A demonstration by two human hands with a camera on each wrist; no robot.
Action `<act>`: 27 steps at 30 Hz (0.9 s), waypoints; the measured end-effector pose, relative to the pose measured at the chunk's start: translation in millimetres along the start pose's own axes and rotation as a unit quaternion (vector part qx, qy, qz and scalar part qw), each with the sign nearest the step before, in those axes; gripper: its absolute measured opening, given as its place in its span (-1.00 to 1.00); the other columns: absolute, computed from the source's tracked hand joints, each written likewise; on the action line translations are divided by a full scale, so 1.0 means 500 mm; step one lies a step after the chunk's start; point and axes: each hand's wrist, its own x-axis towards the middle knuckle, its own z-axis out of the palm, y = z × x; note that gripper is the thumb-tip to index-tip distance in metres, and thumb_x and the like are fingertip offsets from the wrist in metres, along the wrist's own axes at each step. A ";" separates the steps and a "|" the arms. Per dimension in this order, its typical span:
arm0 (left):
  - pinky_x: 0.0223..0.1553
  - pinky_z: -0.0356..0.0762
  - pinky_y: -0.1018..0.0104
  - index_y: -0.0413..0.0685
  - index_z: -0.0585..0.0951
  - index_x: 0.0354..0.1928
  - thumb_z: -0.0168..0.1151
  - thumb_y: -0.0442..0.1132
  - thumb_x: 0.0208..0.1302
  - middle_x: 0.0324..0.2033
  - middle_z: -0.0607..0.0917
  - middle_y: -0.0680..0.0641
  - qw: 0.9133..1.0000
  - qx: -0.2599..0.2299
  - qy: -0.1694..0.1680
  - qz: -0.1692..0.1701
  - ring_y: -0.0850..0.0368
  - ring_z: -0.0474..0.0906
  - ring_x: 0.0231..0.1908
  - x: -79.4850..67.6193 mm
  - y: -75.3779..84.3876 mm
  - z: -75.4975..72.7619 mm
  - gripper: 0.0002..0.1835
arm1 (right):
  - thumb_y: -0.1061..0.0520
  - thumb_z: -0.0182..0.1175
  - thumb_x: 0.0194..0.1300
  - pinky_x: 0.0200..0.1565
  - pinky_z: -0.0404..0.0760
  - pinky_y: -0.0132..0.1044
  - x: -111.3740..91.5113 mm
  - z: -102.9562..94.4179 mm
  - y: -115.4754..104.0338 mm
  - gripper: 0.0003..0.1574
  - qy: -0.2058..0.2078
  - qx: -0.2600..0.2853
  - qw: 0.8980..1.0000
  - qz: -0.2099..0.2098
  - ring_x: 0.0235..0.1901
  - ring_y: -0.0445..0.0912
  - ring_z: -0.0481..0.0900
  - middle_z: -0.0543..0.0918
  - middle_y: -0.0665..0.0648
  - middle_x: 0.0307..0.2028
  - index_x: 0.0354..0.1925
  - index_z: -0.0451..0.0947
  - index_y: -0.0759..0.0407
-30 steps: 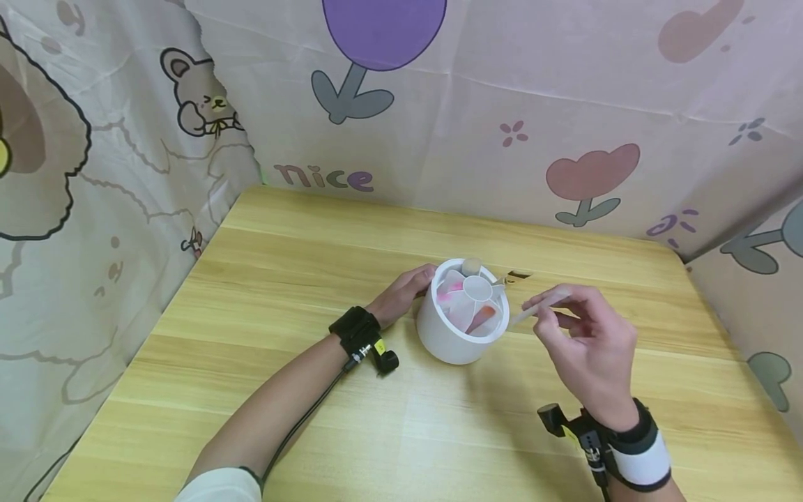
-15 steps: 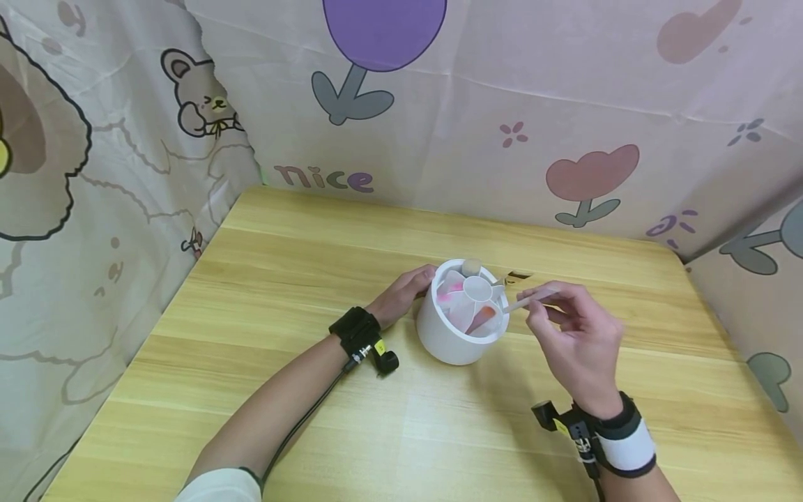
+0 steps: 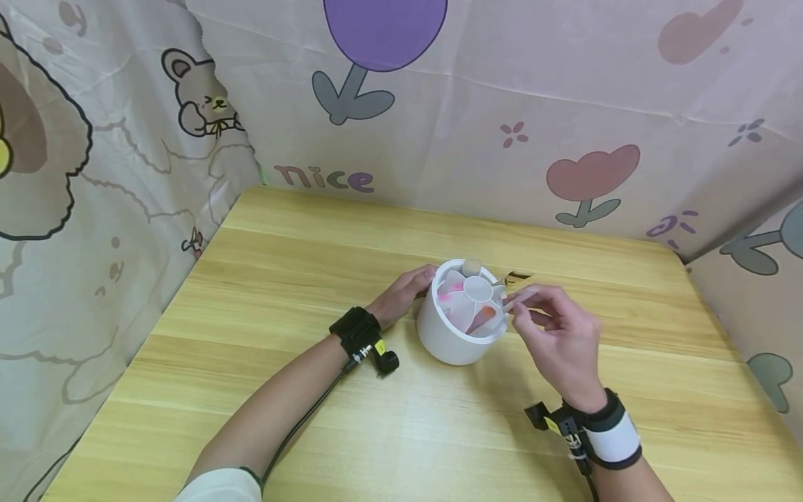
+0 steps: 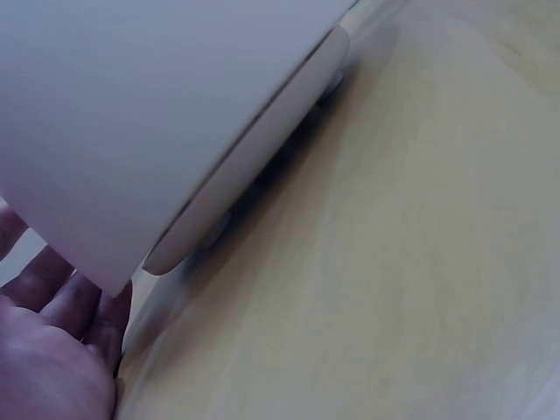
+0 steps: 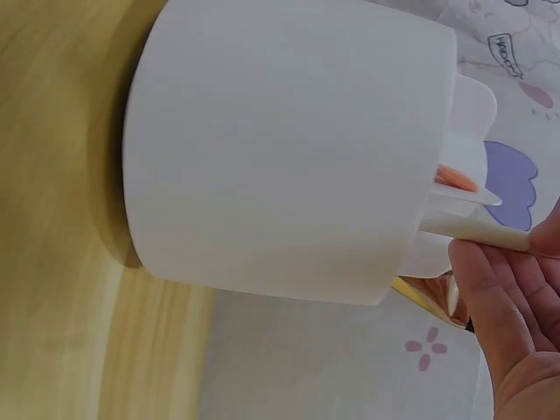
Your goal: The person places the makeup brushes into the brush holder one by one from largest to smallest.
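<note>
A white round desk organizer (image 3: 456, 343) with a divided top stands on the table. My left hand (image 3: 399, 295) holds its left side; in the left wrist view the fingers (image 4: 74, 302) bend against its lower wall and partly disappear behind it. My right hand (image 3: 562, 339) pinches a thin, pale stick (image 5: 490, 233) between thumb and fingers. The stick's lower end passes inside the organizer's right rim and is hidden there. In the compartments are an orange-tipped piece (image 3: 482, 317), something pink (image 3: 447, 295) and a beige round-topped item (image 3: 471, 267).
A gold and dark piece (image 3: 517, 277) sticks out past the organizer's far right rim. Underneath is a light wood-grain table (image 3: 301, 237). Printed cloth (image 3: 464, 97) hangs behind it and at both sides. Each wrist wears a strapped camera with a cable.
My right hand has moved left with the stick, from just outside the rim to where its end sits inside the organizer. The left hand and the organizer have stayed in place.
</note>
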 end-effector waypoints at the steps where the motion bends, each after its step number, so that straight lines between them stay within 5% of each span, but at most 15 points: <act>1: 0.25 0.34 0.24 -0.23 0.44 0.14 -0.33 0.16 0.40 0.06 0.53 -0.13 1.000 0.000 0.000 0.001 0.09 0.43 0.15 0.000 0.000 0.000 -0.36 | 0.62 0.16 -0.03 -0.23 0.63 -0.43 -0.001 0.001 0.000 -0.76 -0.002 0.000 1.000 0.004 -0.33 -0.15 0.68 0.67 0.31 -0.37 -0.32 0.52 0.48; 9: 0.25 0.34 0.23 -0.22 0.44 0.15 -0.35 0.18 0.42 0.07 0.53 -0.14 1.000 0.005 -0.002 0.004 0.08 0.42 0.16 0.000 0.003 0.001 -0.35 | 0.59 0.20 -0.03 -0.26 0.63 -0.46 -0.004 0.007 -0.003 -0.77 -0.011 -0.020 0.999 0.028 -0.34 -0.20 0.66 0.67 0.27 -0.39 -0.33 0.53 0.46; 19: 0.27 0.31 0.20 -0.31 0.42 0.12 -0.37 0.02 0.49 0.06 0.50 -0.22 1.000 0.000 -0.011 0.003 0.02 0.40 0.16 0.003 0.004 -0.001 -0.44 | 0.48 0.28 -0.02 -0.26 0.62 -0.50 -0.026 0.007 0.062 -0.74 -0.021 -0.059 0.997 0.037 -0.33 -0.30 0.64 0.69 0.10 -0.37 -0.30 0.60 0.29; 27: 0.27 0.31 0.16 -0.32 0.41 0.12 -0.41 -0.05 0.52 0.06 0.49 -0.22 1.000 -0.003 -0.013 -0.001 0.01 0.39 0.16 0.004 0.001 -0.001 -0.47 | 0.42 0.27 0.05 -0.27 0.63 -0.48 -0.029 0.006 0.069 -0.80 -0.030 -0.062 0.997 0.044 -0.32 -0.29 0.65 0.69 0.08 -0.35 -0.29 0.59 0.27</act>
